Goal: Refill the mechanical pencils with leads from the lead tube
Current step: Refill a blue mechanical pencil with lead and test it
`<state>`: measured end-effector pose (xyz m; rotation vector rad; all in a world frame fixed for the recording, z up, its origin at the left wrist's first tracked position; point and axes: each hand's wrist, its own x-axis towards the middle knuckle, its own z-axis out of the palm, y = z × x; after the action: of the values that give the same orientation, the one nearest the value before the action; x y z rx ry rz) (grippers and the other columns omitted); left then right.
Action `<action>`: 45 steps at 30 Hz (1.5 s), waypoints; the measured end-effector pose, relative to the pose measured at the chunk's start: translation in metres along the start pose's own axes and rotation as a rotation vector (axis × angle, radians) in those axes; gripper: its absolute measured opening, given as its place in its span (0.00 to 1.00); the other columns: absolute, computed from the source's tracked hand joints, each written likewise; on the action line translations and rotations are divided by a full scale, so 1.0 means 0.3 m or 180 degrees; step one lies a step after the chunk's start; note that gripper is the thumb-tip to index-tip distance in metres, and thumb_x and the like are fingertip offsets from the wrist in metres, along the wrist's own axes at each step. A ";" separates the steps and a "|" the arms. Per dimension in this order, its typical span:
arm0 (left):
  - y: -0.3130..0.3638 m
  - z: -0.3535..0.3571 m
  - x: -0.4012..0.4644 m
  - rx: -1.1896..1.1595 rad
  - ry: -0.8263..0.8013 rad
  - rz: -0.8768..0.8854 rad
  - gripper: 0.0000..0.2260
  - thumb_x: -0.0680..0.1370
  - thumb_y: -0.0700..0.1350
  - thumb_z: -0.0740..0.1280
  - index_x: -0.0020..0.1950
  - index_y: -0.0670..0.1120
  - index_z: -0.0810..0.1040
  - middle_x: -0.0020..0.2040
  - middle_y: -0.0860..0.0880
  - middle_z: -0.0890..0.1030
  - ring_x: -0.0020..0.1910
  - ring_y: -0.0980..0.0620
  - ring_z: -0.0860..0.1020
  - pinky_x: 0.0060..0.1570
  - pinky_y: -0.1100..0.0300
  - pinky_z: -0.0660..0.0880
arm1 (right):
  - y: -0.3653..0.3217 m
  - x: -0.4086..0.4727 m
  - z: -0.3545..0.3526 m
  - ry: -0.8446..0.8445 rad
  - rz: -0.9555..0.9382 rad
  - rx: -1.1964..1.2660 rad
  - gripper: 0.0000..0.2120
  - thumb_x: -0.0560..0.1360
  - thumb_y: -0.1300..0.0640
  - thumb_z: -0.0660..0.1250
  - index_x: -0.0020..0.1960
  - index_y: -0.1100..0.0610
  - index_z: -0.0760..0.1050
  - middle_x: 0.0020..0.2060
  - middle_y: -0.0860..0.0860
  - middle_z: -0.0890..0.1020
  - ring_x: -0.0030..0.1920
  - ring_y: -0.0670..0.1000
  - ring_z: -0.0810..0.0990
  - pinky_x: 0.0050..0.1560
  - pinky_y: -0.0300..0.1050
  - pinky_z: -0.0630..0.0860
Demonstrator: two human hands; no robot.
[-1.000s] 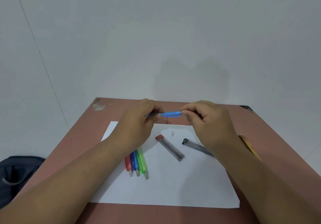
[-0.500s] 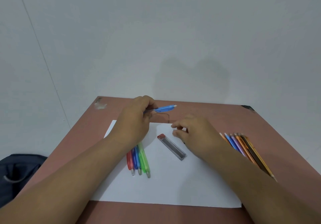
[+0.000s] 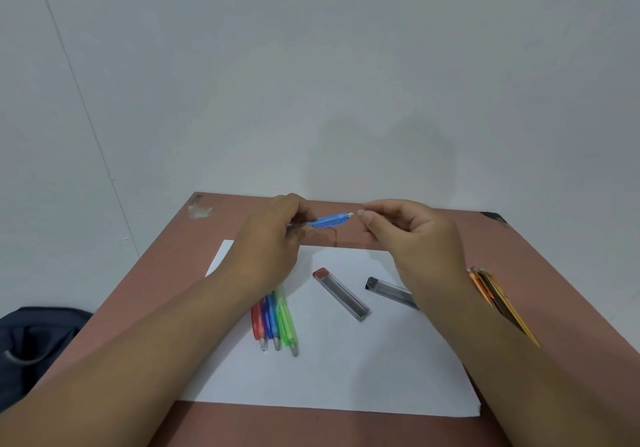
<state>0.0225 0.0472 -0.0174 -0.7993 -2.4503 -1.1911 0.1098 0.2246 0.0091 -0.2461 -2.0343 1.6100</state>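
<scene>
We are working across the table [image 3: 519, 238] L to R, w/ the white sheet [image 3: 346, 360] serving as the work area.

1. Far L, on the floor: a dark bag [image 3: 31, 339] is lying idle; not part of the job.
2. L side of the sheet: three spare pencils [image 3: 273, 322] (red, blue, green) are lying side by side, tips toward us, partly under the L forearm. We are judging these as waiting, or done; can't tell which.
3. Left hand [image 3: 266, 249]: we are gripping the blue mechanical pencil [image 3: 329, 220] by its barrel, above the table's far edge, its whitish end pointing R.
4. Sheet centre: the red-capped lead tube [image 3: 341, 294] is lying flat. Just R of it the black-capped lead tube [image 3: 389, 291] is lying partly behind the R wrist. Both are clear of both hands.
5. Right hand [image 3: 412, 238]: thumb and forefinger are pinched together just beside the pencil's end. Sth small may be in the pinch (a lead or a cap), but it's too small to tell.
6. Far R: a bundle of wooden pencils [image 3: 498, 297] is lying by the R forearm.

Step in hand (judgement): feeding or closing the blue pencil's rear end.

Next move needs: both hands steady, the pinch lined up w/ the pencil's axis, light force only, since thin leads snap easily.
</scene>
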 end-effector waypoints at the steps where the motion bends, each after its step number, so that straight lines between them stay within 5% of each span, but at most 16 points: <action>1: 0.002 -0.001 -0.001 -0.0019 -0.0007 0.0015 0.08 0.80 0.36 0.66 0.50 0.50 0.78 0.48 0.54 0.80 0.49 0.55 0.77 0.45 0.71 0.71 | -0.003 -0.003 0.001 -0.0030 0.0023 0.0033 0.03 0.74 0.58 0.76 0.46 0.51 0.86 0.40 0.47 0.87 0.45 0.49 0.87 0.56 0.52 0.82; 20: 0.022 -0.005 -0.011 -0.0115 -0.0050 0.0181 0.07 0.78 0.40 0.70 0.47 0.53 0.78 0.43 0.57 0.78 0.46 0.58 0.76 0.43 0.71 0.70 | -0.011 -0.006 0.002 -0.0361 0.0305 0.0566 0.04 0.77 0.64 0.72 0.48 0.58 0.84 0.38 0.52 0.88 0.40 0.48 0.87 0.48 0.39 0.82; 27: 0.080 0.010 -0.038 -0.1047 -0.0308 -0.0275 0.10 0.76 0.42 0.74 0.44 0.58 0.80 0.40 0.55 0.82 0.38 0.57 0.81 0.42 0.66 0.79 | 0.015 0.001 0.013 -0.0769 0.0507 0.0615 0.10 0.82 0.54 0.65 0.52 0.56 0.84 0.46 0.54 0.87 0.49 0.51 0.86 0.56 0.50 0.79; 30: 0.102 0.022 -0.051 -0.1497 -0.0440 -0.0515 0.04 0.75 0.45 0.75 0.46 0.54 0.83 0.42 0.52 0.84 0.41 0.50 0.83 0.45 0.52 0.83 | 0.017 0.017 0.016 -0.0653 0.0570 0.1324 0.16 0.85 0.52 0.59 0.51 0.62 0.79 0.49 0.58 0.86 0.49 0.57 0.85 0.58 0.55 0.80; 33: 0.123 0.014 -0.057 -0.1921 -0.0536 -0.0765 0.04 0.78 0.48 0.71 0.48 0.49 0.85 0.41 0.48 0.84 0.40 0.48 0.83 0.49 0.45 0.83 | 0.002 0.039 -0.006 -0.0411 0.0857 0.2476 0.14 0.84 0.48 0.59 0.51 0.58 0.73 0.39 0.58 0.82 0.43 0.58 0.83 0.50 0.56 0.82; 39: 0.170 -0.009 -0.077 -0.3256 -0.0987 -0.1526 0.27 0.77 0.60 0.60 0.55 0.38 0.83 0.45 0.39 0.83 0.41 0.45 0.81 0.37 0.55 0.80 | -0.018 0.064 -0.096 -0.0695 0.0959 0.3837 0.20 0.83 0.41 0.56 0.40 0.54 0.69 0.33 0.50 0.66 0.31 0.48 0.65 0.35 0.42 0.71; 45: 0.197 0.004 -0.095 -0.3410 -0.1539 -0.1692 0.32 0.76 0.64 0.56 0.56 0.38 0.84 0.48 0.38 0.84 0.40 0.45 0.80 0.36 0.57 0.79 | -0.018 0.070 -0.137 -0.0657 0.0937 0.4197 0.19 0.79 0.44 0.56 0.35 0.55 0.63 0.32 0.50 0.63 0.30 0.49 0.60 0.32 0.43 0.63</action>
<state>0.0807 0.0676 0.0049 -0.7151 -2.2991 -2.9135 0.1141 0.2676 0.0264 0.1321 -0.6878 2.8403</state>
